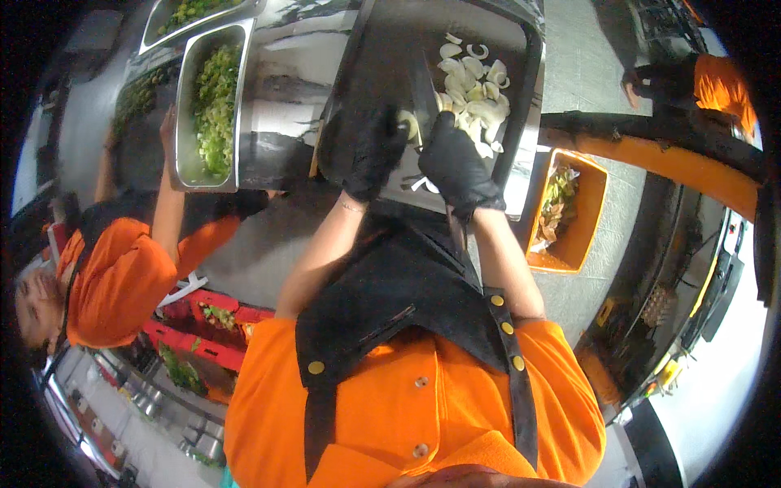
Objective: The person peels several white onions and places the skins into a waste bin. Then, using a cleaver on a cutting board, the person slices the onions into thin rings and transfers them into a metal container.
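Note:
Both my hands wear black gloves and work over a large dark tray [382,49]. My right hand [458,167] is closed round a knife [424,91], its blade pointing away from me. Close on its left, my left hand [376,159] is closed on a pale onion piece [409,126] that sticks out from the fingers beside the blade. White onion slices [476,93] lie in a loose heap in the right part of the tray. A few white bits [423,185] lie near the tray's front edge, below the hands.
Left of the tray stands a metal pan [185,114] of chopped green vegetables. Another metal pan [150,32] is behind it. An orange bin [598,207] with peelings stands lower right. Red crates [207,354] sit lower left. A co-worker in orange [122,281] stands at left, another person [720,89] far right.

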A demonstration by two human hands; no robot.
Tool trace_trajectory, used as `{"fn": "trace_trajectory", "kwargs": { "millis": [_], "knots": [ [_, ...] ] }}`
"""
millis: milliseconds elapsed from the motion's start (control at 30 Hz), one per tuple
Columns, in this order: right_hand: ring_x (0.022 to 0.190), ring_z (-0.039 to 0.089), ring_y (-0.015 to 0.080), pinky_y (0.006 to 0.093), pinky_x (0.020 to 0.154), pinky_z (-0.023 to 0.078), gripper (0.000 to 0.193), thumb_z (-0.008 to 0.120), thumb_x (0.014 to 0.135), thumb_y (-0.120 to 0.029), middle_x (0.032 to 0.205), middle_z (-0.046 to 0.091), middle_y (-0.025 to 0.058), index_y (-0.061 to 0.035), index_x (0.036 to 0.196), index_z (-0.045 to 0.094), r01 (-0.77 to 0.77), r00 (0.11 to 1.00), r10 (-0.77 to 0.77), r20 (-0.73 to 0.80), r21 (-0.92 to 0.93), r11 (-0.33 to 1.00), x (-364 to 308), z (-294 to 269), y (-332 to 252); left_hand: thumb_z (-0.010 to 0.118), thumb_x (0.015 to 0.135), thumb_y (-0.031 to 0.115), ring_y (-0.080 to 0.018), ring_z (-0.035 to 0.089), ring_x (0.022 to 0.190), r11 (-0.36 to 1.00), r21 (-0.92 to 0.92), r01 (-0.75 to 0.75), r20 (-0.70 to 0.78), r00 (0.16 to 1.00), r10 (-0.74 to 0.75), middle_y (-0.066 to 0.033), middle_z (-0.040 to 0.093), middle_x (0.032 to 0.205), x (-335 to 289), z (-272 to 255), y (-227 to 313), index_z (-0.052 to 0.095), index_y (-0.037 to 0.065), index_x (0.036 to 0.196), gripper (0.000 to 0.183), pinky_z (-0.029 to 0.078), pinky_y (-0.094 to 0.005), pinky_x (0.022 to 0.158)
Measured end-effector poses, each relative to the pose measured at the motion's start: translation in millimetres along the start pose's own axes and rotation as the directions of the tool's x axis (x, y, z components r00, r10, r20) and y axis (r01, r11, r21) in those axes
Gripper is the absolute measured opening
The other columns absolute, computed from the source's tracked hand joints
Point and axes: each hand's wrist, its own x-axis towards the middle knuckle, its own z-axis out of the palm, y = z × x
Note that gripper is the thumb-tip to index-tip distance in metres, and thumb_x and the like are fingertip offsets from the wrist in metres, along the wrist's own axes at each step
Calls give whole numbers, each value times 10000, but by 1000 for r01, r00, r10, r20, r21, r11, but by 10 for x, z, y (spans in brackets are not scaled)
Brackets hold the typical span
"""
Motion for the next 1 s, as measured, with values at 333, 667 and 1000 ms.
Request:
{"fn": "trace_trajectory", "kwargs": {
  "millis": [333, 667, 1000],
  "knots": [
    [780, 636, 467, 514, 666, 513, 374, 562, 824, -124, 785, 619, 327, 72, 1079, 371, -65, 988, 54, 148, 69, 995, 160, -127, -132, 593, 906, 134, -221, 660, 861, 981, -192, -41, -66, 997, 29, -117, 708, 929, 4, 27, -86, 682, 18, 1041, 199, 507, -326, 797],
    [862, 618, 494, 531, 723, 497, 363, 544, 790, -69, 895, 622, 323, 76, 1099, 418, -164, 985, 167, 43, -61, 985, 95, 101, -302, 627, 879, 93, -182, 638, 917, 943, -326, 60, -18, 997, -69, -95, 699, 971, 80, 7, -135, 681, -1, 1037, 192, 494, -311, 845],
    [793, 626, 474, 549, 658, 479, 285, 502, 847, -94, 818, 628, 296, 32, 1095, 440, 5, 990, -4, -144, 8, 1000, 160, 462, -175, 617, 872, 80, -174, 649, 892, 941, -337, 34, 61, 998, -14, -112, 704, 979, 131, 61, -380, 685, 0, 1030, 189, 490, -291, 812]
  ]
}}
